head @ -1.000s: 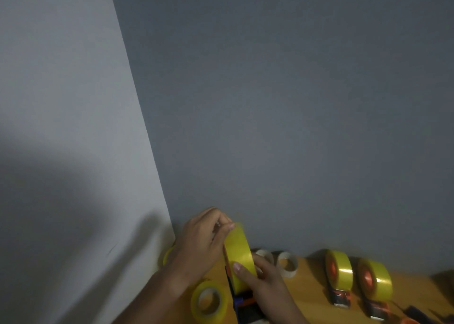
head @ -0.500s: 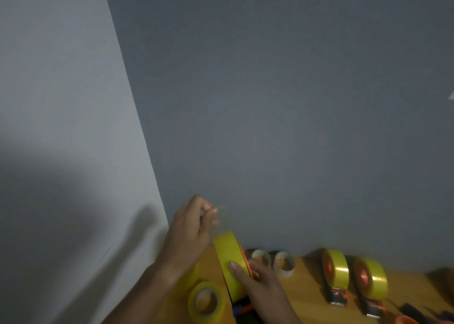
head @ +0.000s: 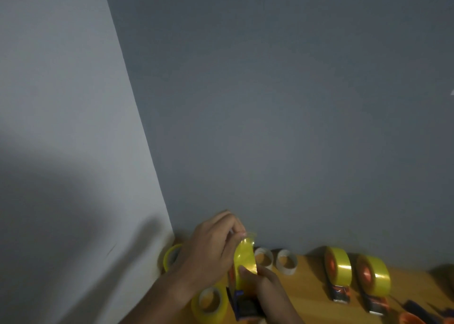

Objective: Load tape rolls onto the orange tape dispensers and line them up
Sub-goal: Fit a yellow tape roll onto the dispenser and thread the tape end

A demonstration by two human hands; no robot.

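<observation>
A yellow tape roll (head: 243, 258) sits on an orange and dark dispenser (head: 242, 304) at the bottom centre. My right hand (head: 261, 284) grips the roll and dispenser from the right. My left hand (head: 211, 250) pinches the loose tape end at the roll's top. Two loaded dispensers (head: 337, 271) (head: 373, 278) stand side by side on the wooden table (head: 312, 299) to the right.
A loose yellow roll (head: 208, 304) lies flat near my left wrist, another (head: 169, 256) leans in the wall corner. Two empty cardboard cores (head: 262, 258) (head: 286, 264) stand against the grey wall. Part of an orange dispenser (head: 412, 317) shows at the bottom right.
My left hand lifted off the roll's top, then came back down onto it and now pinches the tape end. The roll in my right hand has turned slightly.
</observation>
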